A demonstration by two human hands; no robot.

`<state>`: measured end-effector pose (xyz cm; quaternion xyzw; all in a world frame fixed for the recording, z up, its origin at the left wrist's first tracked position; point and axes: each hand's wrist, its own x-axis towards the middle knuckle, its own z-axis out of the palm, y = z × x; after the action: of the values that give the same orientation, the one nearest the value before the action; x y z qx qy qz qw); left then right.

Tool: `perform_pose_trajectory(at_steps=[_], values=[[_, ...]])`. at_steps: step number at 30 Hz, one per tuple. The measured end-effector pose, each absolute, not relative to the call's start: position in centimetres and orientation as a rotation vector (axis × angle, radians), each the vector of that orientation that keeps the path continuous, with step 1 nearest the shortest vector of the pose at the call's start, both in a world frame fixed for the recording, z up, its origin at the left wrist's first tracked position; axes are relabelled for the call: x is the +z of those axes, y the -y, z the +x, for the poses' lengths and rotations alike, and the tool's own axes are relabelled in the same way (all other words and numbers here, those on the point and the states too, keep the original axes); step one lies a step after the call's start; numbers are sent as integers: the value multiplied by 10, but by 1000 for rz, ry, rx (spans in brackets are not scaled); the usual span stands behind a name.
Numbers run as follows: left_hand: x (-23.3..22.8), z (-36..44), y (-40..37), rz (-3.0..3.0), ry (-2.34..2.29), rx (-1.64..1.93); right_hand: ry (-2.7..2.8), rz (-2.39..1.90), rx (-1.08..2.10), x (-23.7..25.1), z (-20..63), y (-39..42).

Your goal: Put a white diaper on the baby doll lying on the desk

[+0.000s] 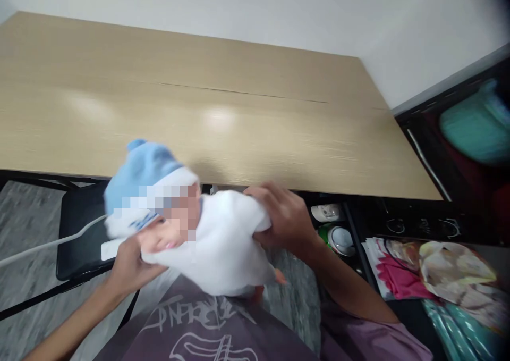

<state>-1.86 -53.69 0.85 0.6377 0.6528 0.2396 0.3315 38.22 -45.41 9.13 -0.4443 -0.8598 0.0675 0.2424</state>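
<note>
A baby doll (223,233) in a white top lies tilted in the air above my lap, its head toward the left. On its head sits a light-blue knit hat (139,175) with a white brim. My left hand (133,268) is closed at the doll's chin and collar, pinching the white cloth there. Around the top's far side, near the sleeve, my right hand (282,217) is wrapped, its fingers partly hidden behind the doll. Small doll feet (280,277) stick out below the hem.
A long light-wood table (239,137) stretches ahead, its front edge just beyond the doll. At left stands a black stool (79,233) with a white cable (59,241) crossing it. To the right, a dark shelf holds cans (341,240), folded cloths (454,265) and teal packets (458,324).
</note>
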Motion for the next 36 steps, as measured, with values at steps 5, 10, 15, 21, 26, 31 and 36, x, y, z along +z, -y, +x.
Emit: perform_pose_trajectory(at_steps=[5, 10, 15, 21, 26, 31, 36], values=[[60, 14, 433, 2042, -1638, 546, 2179, -1554, 114, 74, 416, 419], [60, 43, 363, 2101, -1612, 531, 2085, -1616, 42, 33, 437, 388], [48, 42, 327, 2130, -1739, 504, 1986, -1635, 14, -1, 447, 362], [35, 41, 280, 2203, -1790, 660, 1909, -1637, 23, -19, 444, 309], [20, 46, 222, 2331, -1794, 732, 1901, -1632, 37, -25, 440, 245], [14, 48, 161, 2361, -1796, 761, 1875, -1619, 11, -31, 438, 178], [10, 47, 97, 2359, -1766, 805, 1865, -1573, -14, -32, 437, 121]])
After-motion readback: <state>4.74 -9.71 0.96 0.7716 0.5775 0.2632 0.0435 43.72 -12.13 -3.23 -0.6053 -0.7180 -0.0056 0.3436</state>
